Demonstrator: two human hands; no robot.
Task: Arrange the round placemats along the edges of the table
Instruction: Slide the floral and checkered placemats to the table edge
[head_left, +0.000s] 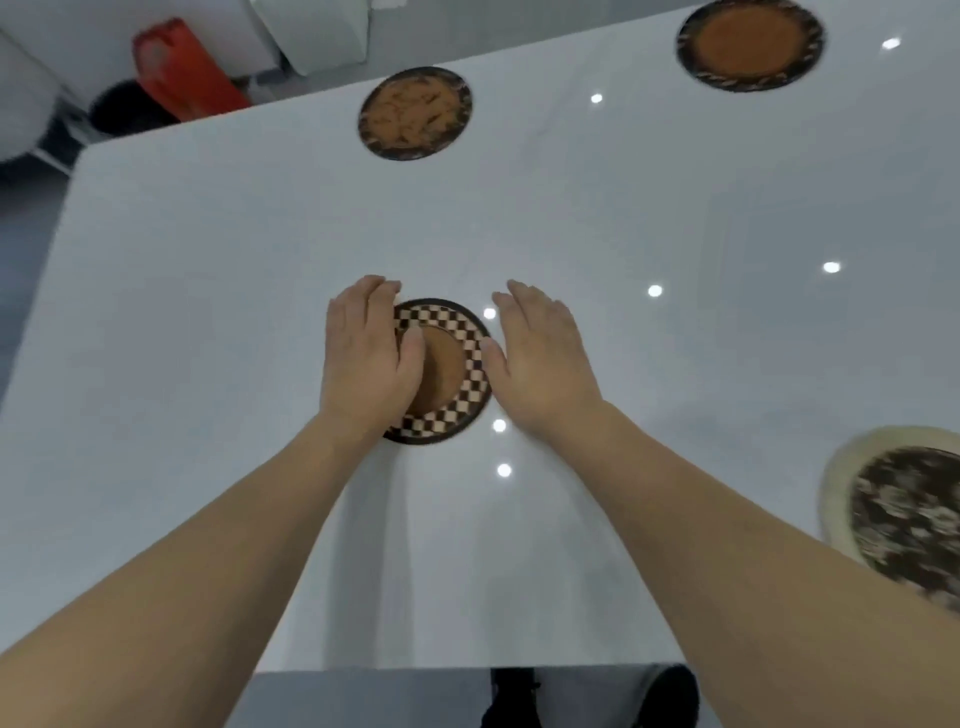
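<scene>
Left hand (366, 358) flat and unclenched, palm down over the left half of the checkered placemat (452, 358), thumb reaching onto its brown centre; pressing or merely resting, cannot tell. Right hand (540, 364) also spread wide, grasping nothing, thumb edge touching or just beside the mat's right rim, palm on bare table (208, 312). Mat thus bracketed between both hands, lying flat, well in from the near edge and well apart from the left edge. Being round, no long axis to square up; only its position matters. Left hand nearer, already on top, so probably the one to slide it, with the right steadying from the side. Likely direction: back toward the near edge. Farther out, a brown placemat (414, 113) close to the far edge, another dark-rimmed placemat (750, 44) at the upper right, and a pale-rimmed placemat (904, 514) at the right, blurred and cut off by the frame. Beyond the table's far corner, something red (182, 67), unclear what.
</scene>
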